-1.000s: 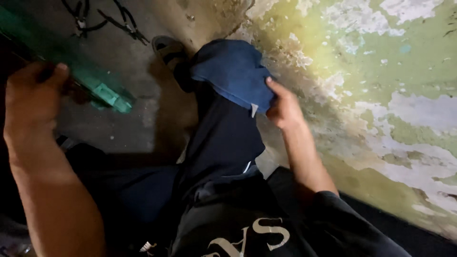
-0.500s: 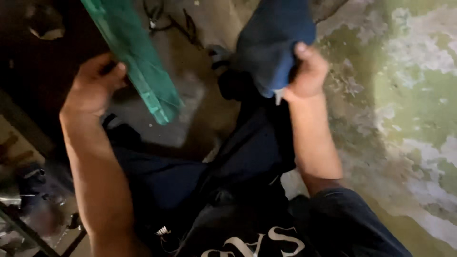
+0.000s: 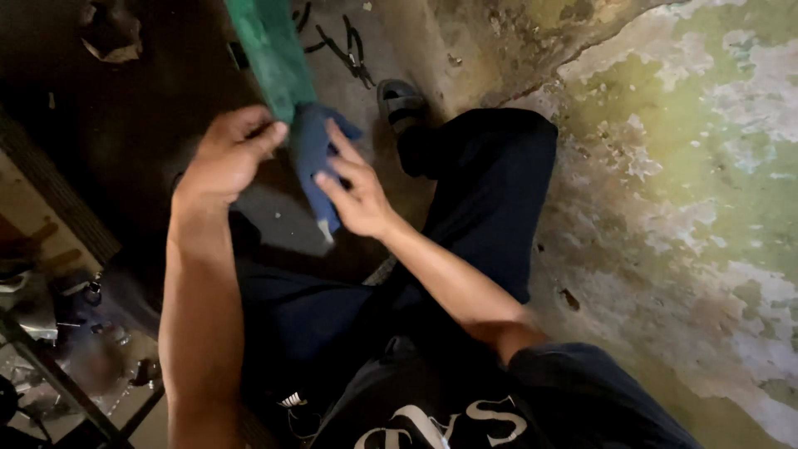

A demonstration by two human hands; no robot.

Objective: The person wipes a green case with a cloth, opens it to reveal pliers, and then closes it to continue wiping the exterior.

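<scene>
I sit on the floor in dark trousers, my right knee raised by the wall. My left hand (image 3: pixel 226 158) grips the lower end of a long green flat bar (image 3: pixel 264 51) that slants up toward the top of the view. My right hand (image 3: pixel 356 193) holds a blue cloth (image 3: pixel 314 156) against the bar's end, right beside my left hand's fingers. The cloth hangs down past my right palm. My sandalled foot (image 3: pixel 401 101) rests just beyond the hands.
A peeling green and grey wall (image 3: pixel 690 166) rises on the right. Pliers (image 3: pixel 353 54) and other small tools lie on the concrete floor (image 3: pixel 432 41) ahead. A metal-framed rack (image 3: pixel 50 366) with clutter stands at the lower left.
My right hand lifted the blue cloth off my raised knee and carried it left to the green bar. My left hand swung the bar's end up toward the middle.
</scene>
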